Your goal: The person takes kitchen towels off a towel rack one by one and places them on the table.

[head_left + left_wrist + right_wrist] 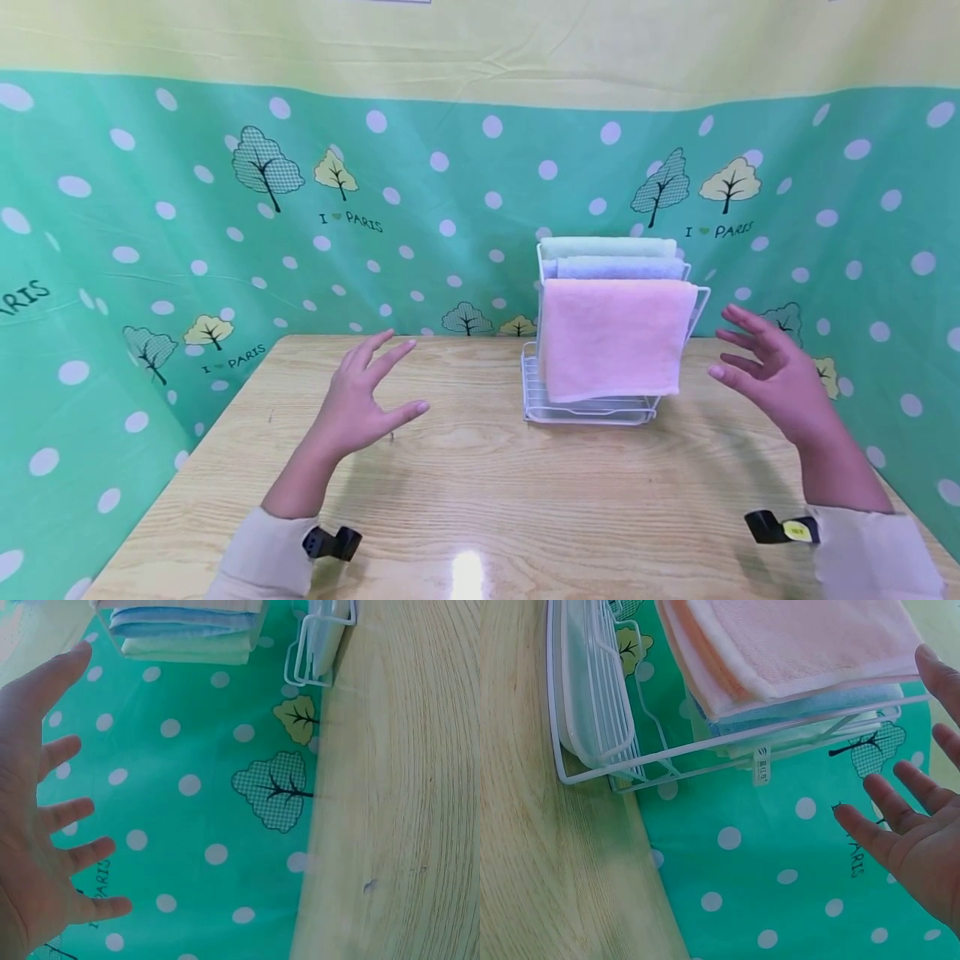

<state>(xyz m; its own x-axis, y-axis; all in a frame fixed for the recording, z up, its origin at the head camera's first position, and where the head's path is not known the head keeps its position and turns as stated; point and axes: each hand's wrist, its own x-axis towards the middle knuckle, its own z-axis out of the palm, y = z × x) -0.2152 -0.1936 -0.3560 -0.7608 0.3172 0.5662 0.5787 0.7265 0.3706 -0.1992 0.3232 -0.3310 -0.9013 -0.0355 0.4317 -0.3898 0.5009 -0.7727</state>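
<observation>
A white wire rack (588,412) stands on the table toward the back right, with three towels hung over its bars. The pink towel (618,337) is in front, a blue towel (630,267) behind it, and a pale green towel (607,247) at the back. My left hand (363,400) hovers over the table left of the rack, fingers spread, holding nothing. My right hand (780,375) is raised just right of the rack, fingers apart and touching nothing. In the right wrist view a small white tag (761,766) hangs by the towels.
The wooden table (450,483) meets a green dotted curtain (420,200) printed with trees at its back and sides. A shallow white tray (577,690) sits in the base of the rack. Each sleeve carries a black wrist camera (333,543).
</observation>
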